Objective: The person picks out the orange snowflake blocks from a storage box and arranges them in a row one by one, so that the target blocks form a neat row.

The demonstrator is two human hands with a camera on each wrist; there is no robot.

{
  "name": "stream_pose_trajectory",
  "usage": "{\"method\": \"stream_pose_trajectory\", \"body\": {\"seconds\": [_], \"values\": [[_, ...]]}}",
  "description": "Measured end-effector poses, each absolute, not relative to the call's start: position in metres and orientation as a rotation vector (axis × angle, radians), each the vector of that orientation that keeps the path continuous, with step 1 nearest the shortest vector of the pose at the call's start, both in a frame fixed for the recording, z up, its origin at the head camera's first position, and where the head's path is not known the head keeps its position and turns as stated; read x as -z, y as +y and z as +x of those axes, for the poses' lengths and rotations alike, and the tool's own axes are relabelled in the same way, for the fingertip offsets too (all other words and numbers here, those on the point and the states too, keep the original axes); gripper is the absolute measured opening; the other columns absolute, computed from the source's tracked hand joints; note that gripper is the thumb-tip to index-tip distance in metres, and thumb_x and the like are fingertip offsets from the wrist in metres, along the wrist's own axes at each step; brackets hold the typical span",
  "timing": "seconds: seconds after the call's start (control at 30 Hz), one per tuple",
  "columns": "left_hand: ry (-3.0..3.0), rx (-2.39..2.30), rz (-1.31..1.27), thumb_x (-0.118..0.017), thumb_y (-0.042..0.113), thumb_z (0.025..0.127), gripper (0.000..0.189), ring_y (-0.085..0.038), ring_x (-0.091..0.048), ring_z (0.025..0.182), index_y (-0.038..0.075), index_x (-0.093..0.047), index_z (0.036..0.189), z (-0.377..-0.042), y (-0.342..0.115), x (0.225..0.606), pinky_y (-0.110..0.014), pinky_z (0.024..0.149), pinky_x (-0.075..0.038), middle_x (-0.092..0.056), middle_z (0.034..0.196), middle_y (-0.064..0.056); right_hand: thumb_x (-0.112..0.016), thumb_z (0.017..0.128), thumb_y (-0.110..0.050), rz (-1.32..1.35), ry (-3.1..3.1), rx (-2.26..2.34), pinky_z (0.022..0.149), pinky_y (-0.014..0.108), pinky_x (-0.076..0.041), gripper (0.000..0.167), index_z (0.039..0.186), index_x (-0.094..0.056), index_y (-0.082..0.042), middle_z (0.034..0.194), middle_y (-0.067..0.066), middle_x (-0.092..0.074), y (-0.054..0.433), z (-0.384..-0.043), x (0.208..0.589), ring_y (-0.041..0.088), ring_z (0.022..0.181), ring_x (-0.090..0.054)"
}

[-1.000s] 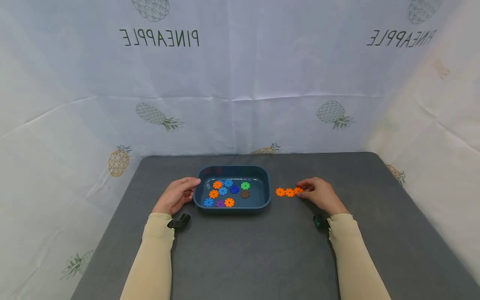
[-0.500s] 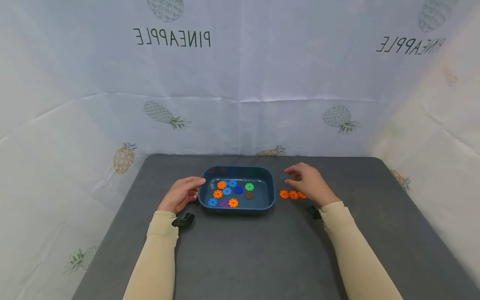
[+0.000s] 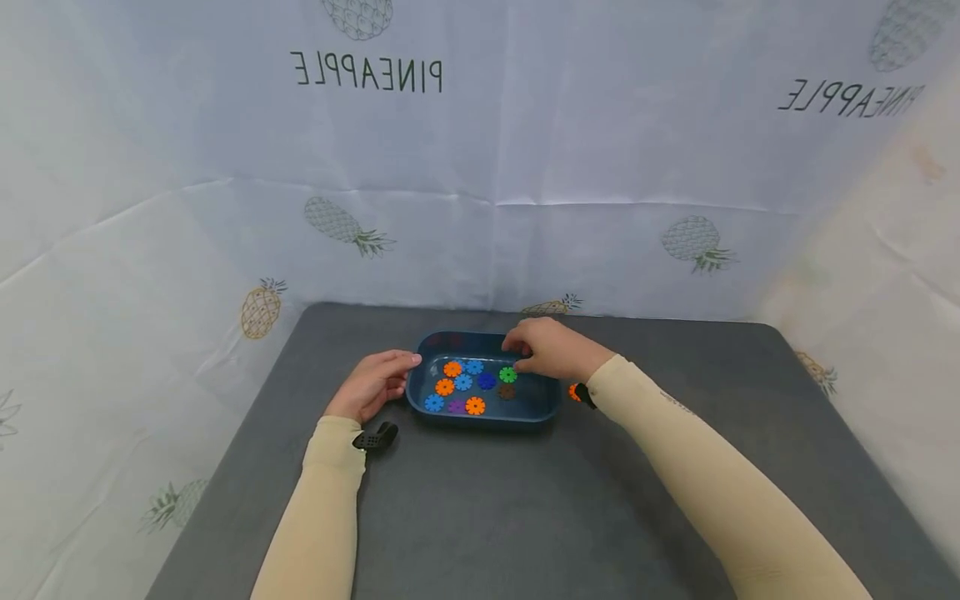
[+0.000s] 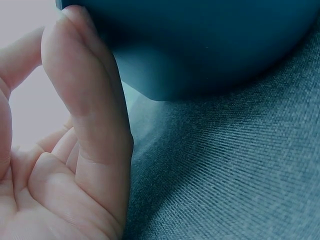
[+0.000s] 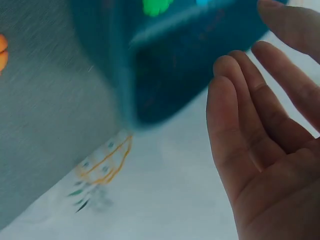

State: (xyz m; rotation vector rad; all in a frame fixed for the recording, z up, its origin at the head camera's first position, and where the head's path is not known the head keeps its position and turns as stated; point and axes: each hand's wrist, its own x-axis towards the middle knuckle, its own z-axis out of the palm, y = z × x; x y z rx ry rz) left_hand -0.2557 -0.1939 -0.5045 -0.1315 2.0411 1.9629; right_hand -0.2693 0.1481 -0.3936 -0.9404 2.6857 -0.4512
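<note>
A dark blue rectangular tray point(image 3: 480, 424) holds several notched plastic discs in blue, orange, purple and brown, with a green disc point(image 3: 507, 375) toward its right end. My left hand point(image 3: 371, 385) grips the tray's left rim; in the left wrist view its thumb point(image 4: 87, 85) lies against the edge. Over the right end of the tray hovers my right hand point(image 3: 553, 348), fingers loosely bent and apart from the thumb, holding nothing. Just right of the tray, an orange disc point(image 3: 573, 392) shows beside the right wrist, which hides the others of its row.
A dark grey table point(image 3: 465, 517) lies under everything. White cloth point(image 3: 480, 150) with pineapple prints hangs behind and at both sides. A black strap point(image 3: 377, 437) sits at the left wrist.
My right hand has let go of the orange disc at the row's right end and moved left over the tray. The left hand stays at the rim; the view has shifted slightly.
</note>
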Motion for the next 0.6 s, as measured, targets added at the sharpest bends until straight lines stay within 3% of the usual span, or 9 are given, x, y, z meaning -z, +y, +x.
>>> {"method": "stream_pose_trajectory", "body": {"seconds": [0.17,0.6], "values": [[2.023,-1.977,-0.124,-0.081,0.042,0.099,0.055,-0.011,-0.059,0.076,0.003,-0.065,0.134,-0.256,-0.195,0.505,-0.019,0.070,-0.056,-0.062,0.094,0.001,-0.077,0.102,-0.018,-1.042,2.568,0.323,0.101,0.042,-0.059,0.035,0.135,-0.072,-0.009,0.129,0.011,-0.072,0.113,-0.272,0.405,0.026,0.114,-0.069],[2.004,-1.995,-0.126,-0.080,0.041,0.099,0.049,-0.010,-0.057,0.073,0.004,-0.066,0.128,-0.257,-0.196,0.502,-0.019,0.069,-0.056,-0.061,0.091,0.002,-0.083,0.098,-0.023,-1.132,2.488,0.063,0.093,0.035,-0.061,0.020,0.116,-0.079,-0.016,0.107,-0.001,-0.077,0.066,-0.263,0.424,0.013,0.093,-0.069]]}}
